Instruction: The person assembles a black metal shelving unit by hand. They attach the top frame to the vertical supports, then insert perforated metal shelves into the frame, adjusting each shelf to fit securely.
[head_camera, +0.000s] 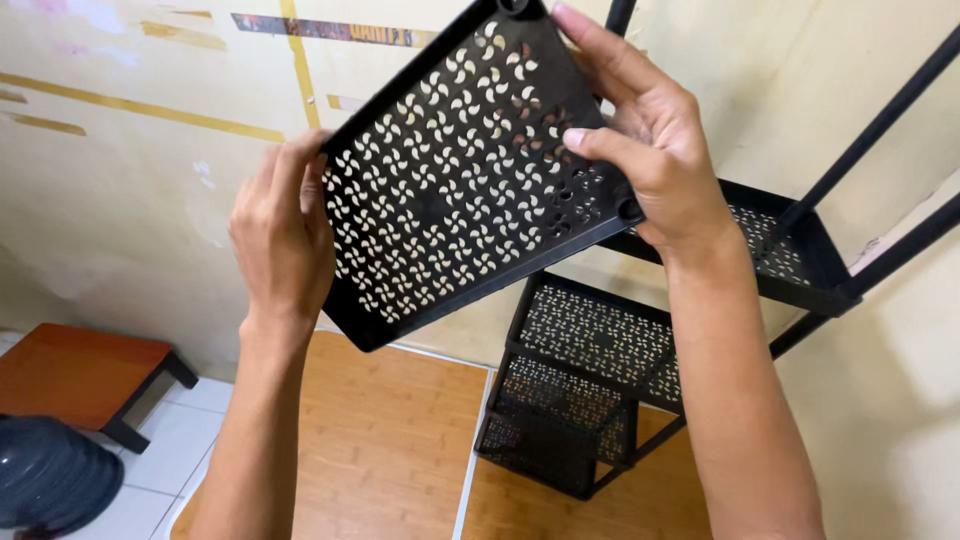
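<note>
A black perforated plastic shelf tray (455, 180) with a pinwheel cut-out pattern is held up in front of the wall, tilted with its right end higher. My left hand (280, 230) grips its lower left edge. My right hand (645, 150) grips its upper right end, with the thumb pressed on the tray's face. Below and behind it stands a black shelf rack (590, 370) with three similar trays stacked on black poles.
Black upright poles (870, 130) of the rack rise at the right by the cream wall. A low brown wooden stool (80, 375) stands at the lower left, with a dark ribbed object (50, 475) in front of it. The floor is wood-look panels and white tile.
</note>
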